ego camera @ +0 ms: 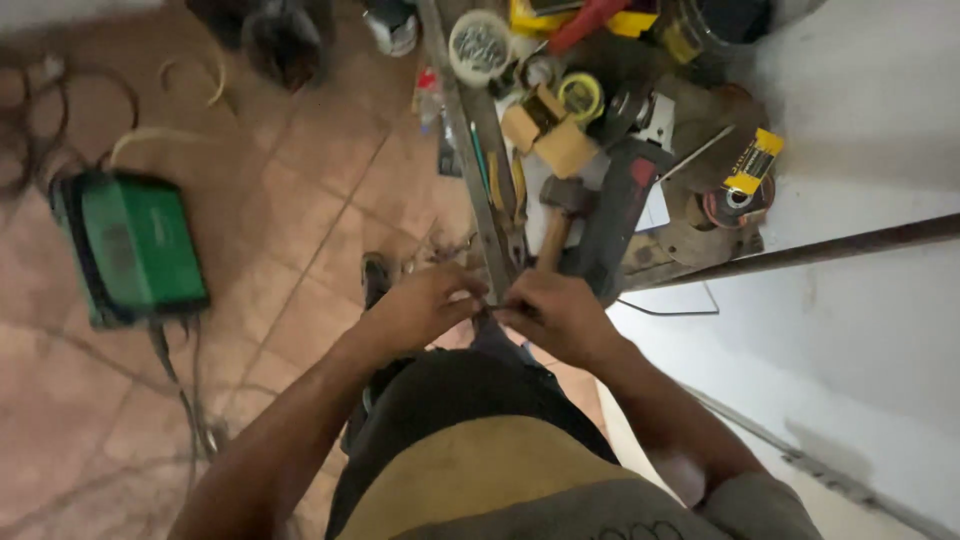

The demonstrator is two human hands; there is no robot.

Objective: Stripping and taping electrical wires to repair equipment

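Left hand (425, 305) and right hand (555, 312) meet just above the person's waist, fingertips together. Both are curled closed, pinching a small dark object (490, 318) between them; what it is cannot be made out. The object sits at the near end of a long grey metal bar (478, 160), which runs from the hands away toward the top edge of the view.

Just beyond the right hand, a hammer (560, 215) with a wooden handle lies beside the bar, handle pointing back at the hand. Next to it, a dark power tool (615, 205) with a red patch. Farther out: two tan wooden blocks (548, 135), a roll of yellow tape (581, 96), a round tub of screws (479, 45), grinding discs (735, 200) with a yellow label.

Well to the left, on the brown tiled floor (300, 200), a green welding machine (135, 245) with cables trailing. A white wall (870, 100) stands to the right, crossed by a dark metal rod (800, 252).
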